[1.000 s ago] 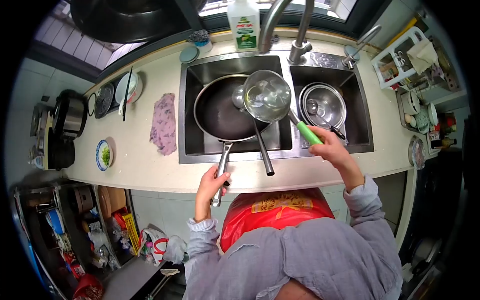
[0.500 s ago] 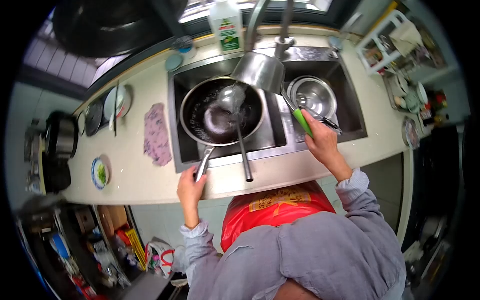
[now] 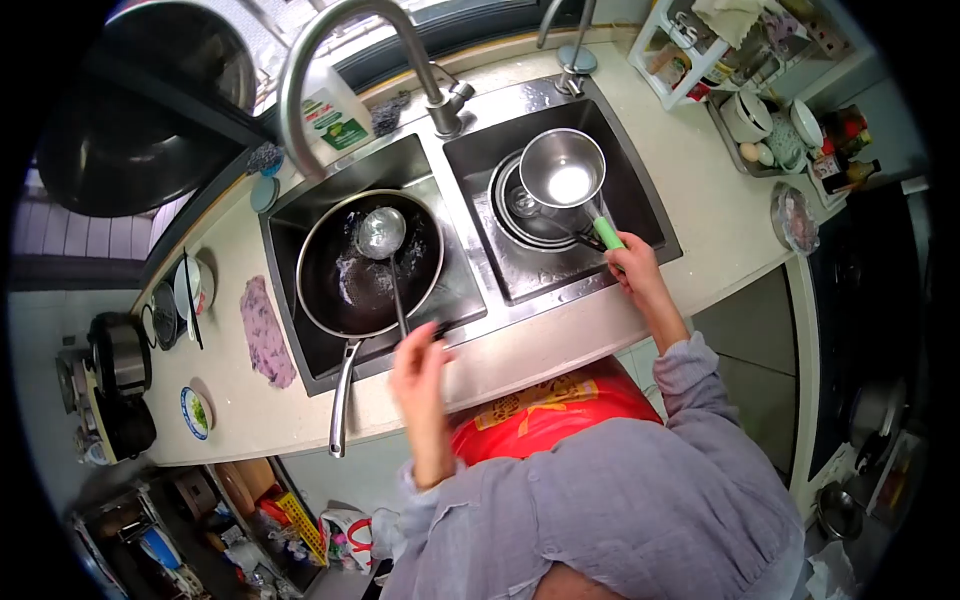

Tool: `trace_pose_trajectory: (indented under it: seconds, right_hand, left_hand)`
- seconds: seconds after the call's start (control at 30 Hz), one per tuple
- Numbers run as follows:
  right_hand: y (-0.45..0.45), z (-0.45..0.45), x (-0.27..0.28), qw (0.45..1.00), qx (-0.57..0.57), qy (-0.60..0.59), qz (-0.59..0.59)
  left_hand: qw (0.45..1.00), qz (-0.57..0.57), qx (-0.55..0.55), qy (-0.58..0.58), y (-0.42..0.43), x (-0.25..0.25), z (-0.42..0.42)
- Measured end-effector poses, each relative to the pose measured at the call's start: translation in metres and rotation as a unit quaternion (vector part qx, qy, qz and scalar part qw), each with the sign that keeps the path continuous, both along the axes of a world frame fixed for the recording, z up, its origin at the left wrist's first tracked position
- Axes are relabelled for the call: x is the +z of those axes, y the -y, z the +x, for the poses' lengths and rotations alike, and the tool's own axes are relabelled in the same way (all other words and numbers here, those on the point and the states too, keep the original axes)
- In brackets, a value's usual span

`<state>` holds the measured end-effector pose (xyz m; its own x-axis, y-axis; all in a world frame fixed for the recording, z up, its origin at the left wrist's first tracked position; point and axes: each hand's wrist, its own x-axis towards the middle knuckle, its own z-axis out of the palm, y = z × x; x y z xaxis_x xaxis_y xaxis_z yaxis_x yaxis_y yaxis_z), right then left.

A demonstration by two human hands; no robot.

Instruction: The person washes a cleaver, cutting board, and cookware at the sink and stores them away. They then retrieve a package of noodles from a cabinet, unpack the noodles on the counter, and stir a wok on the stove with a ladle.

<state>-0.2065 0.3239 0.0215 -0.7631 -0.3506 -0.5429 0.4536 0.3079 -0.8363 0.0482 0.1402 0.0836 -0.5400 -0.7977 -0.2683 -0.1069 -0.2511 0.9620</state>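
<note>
My right hand [image 3: 636, 268] is closed round the green handle of a small steel pot [image 3: 563, 168], held over the right sink basin above nested steel bowls [image 3: 503, 215]. Blurred by motion, my left hand [image 3: 420, 370] is at the counter's front edge, at the lower end of the ladle [image 3: 381, 234]; whether it grips the ladle's handle cannot be made out. The ladle's bowl rests inside a dark frying pan [image 3: 350, 290] in the left basin. The pan's steel handle [image 3: 342, 400] sticks out over the counter edge, apart from my left hand.
A tall faucet [image 3: 440, 100] arches over the left basin, with a white bottle [image 3: 335, 115] behind. Left on the counter are a purple cloth [image 3: 263, 335], a bowl with chopped greens [image 3: 196, 413] and a white bowl with chopsticks [image 3: 195, 285]. A rack [image 3: 680, 60] stands back right.
The small pot, tipped over the pan half a second ago, is now upright over the right basin. My left hand has left the pan's handle and moved right, to the ladle's handle end.
</note>
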Motion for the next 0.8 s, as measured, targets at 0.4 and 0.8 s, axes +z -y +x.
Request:
trace_pose_trajectory:
  seconds: [0.4, 0.8]
  right_hand:
    - [-0.081, -0.035, 0.017, 0.994, 0.071, -0.076, -0.044]
    - [-0.112, -0.07, 0.056, 0.982, 0.051, -0.1, -0.15]
  left_hand:
    - [0.594, -0.558, -0.464, 0.348, -0.05, -0.202, -0.251]
    - [0.813, -0.395, -0.352, 0.243, -0.029, -0.132, -0.285]
